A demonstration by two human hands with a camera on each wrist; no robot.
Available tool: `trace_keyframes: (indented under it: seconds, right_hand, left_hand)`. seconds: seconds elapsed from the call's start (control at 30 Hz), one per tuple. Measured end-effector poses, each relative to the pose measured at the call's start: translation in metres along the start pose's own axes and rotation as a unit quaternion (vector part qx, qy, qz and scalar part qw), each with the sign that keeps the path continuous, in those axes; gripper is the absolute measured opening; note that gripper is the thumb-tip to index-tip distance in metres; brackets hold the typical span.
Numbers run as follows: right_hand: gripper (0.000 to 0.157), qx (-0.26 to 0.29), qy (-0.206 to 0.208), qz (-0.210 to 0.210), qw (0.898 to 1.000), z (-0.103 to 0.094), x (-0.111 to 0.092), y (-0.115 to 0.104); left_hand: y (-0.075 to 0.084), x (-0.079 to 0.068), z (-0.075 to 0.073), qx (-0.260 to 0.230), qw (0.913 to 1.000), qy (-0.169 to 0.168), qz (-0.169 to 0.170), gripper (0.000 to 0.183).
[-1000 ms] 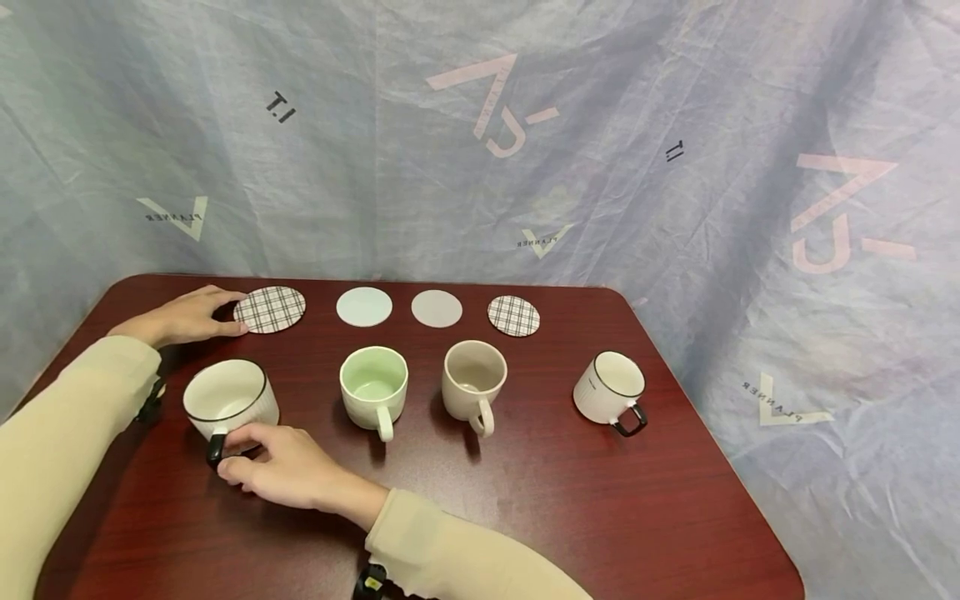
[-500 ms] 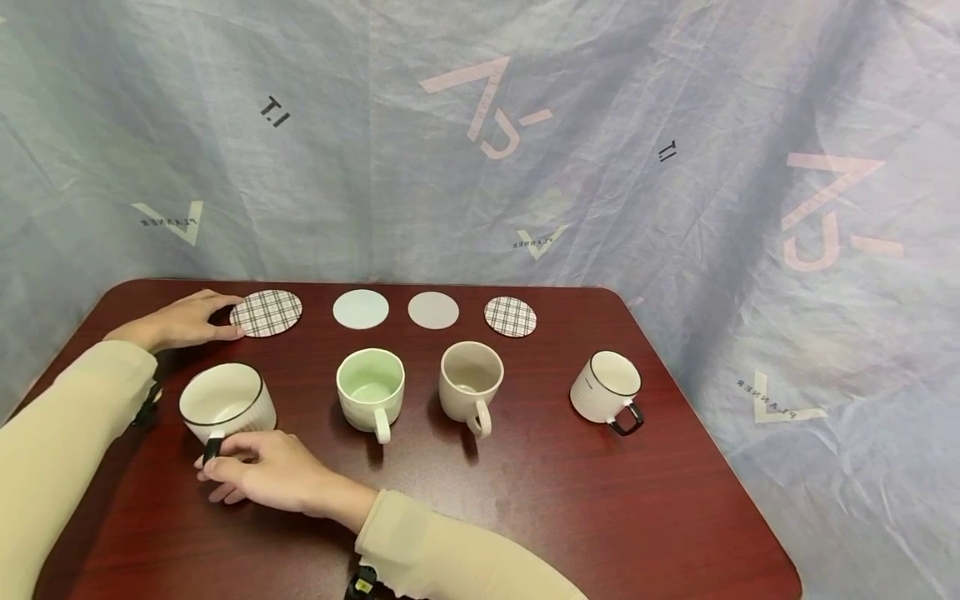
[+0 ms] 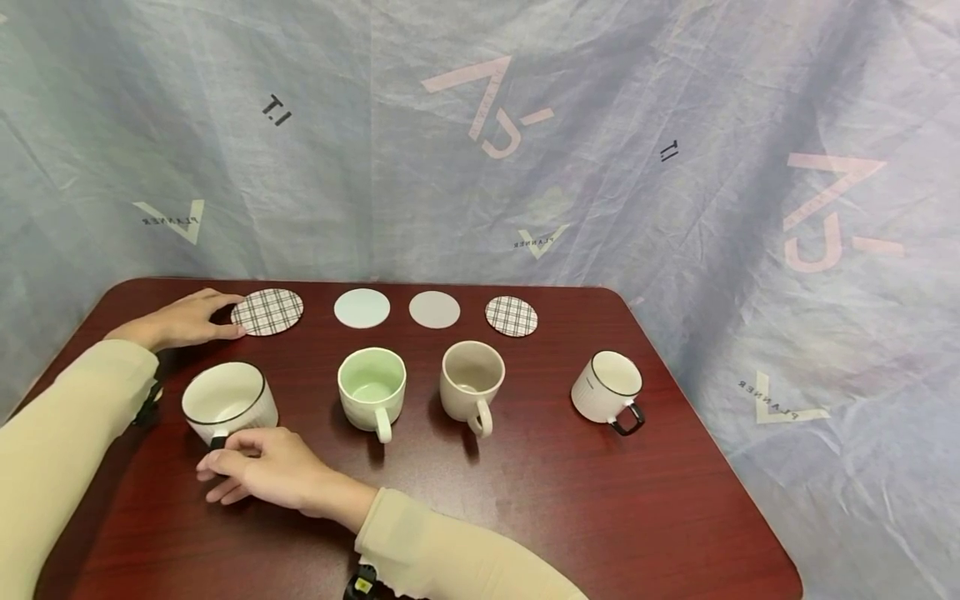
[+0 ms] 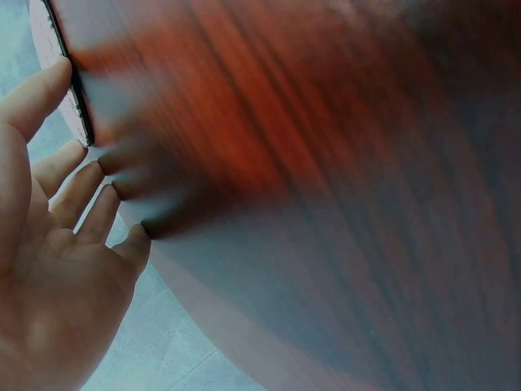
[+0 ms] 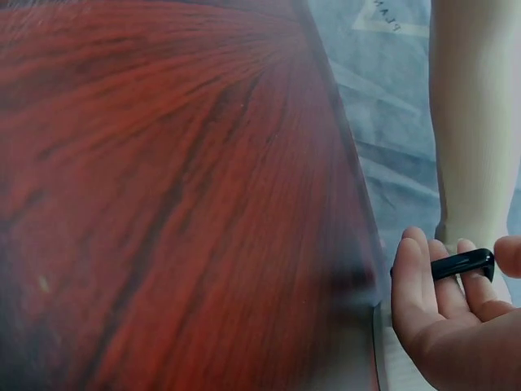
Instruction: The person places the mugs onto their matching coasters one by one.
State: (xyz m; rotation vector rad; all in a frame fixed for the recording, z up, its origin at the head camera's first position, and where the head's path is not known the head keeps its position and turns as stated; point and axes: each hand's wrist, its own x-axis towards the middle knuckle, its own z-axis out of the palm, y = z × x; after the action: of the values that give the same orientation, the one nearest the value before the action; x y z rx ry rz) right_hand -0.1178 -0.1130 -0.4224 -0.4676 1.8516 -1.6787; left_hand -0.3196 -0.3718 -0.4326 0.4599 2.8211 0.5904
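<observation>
A wide white mug (image 3: 258, 413) with a black rim stands upright at the table's left, its black handle (image 5: 461, 265) turned toward me. My right hand (image 3: 273, 471) holds that handle, thumb over it and fingers under and behind it, their tips reaching past it to the left. Farther back, my left hand (image 3: 183, 321) rests at the left edge of a large plaid coaster (image 3: 267, 312), which lies flat. In the left wrist view the thumb (image 4: 41, 98) and index fingertip meet the coaster's rim (image 4: 79, 102), while the other fingertips come down on the table.
A green mug (image 3: 372, 387), a beige mug (image 3: 471, 379) and a smaller black-rimmed white mug (image 3: 606, 387) stand to the right. Behind them lie a pale blue coaster (image 3: 362, 308), a grey coaster (image 3: 434, 309) and a small plaid coaster (image 3: 512, 316). A curtain (image 3: 450, 167) hangs behind the table.
My right hand's fingers have shifted on the mug's handle, and their tips now spread out beyond it. The left hand and the coasters keep their places.
</observation>
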Motion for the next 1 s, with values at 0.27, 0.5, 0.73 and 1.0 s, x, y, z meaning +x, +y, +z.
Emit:
trace_keyframes:
  seconds: [0.27,0.5,0.73,1.0]
  right_hand:
    - [0.021,-0.008,0.025,0.0,1.0,0.0008,-0.0012,-0.0013]
    - [0.02,-0.017,0.043,-0.007,0.999,-0.0001,-0.0005,0.0008]
    - [0.022,-0.007,0.051,-0.016,0.999,-0.0009,-0.0002,0.0021]
    - [0.024,0.009,0.06,-0.019,0.998,-0.0028,0.0,0.0018]
  left_hand:
    - [-0.0009,0.0,0.0008,0.001,1.0,0.005,0.002,0.083]
    - [-0.0027,0.0014,0.002,0.0,0.9999,0.009,0.005,0.082]
    - [-0.003,0.0017,0.0023,-0.001,0.9999,0.01,0.007,0.082]
    - [-0.0025,0.0018,0.0023,-0.006,0.9999,0.008,0.009,0.081]
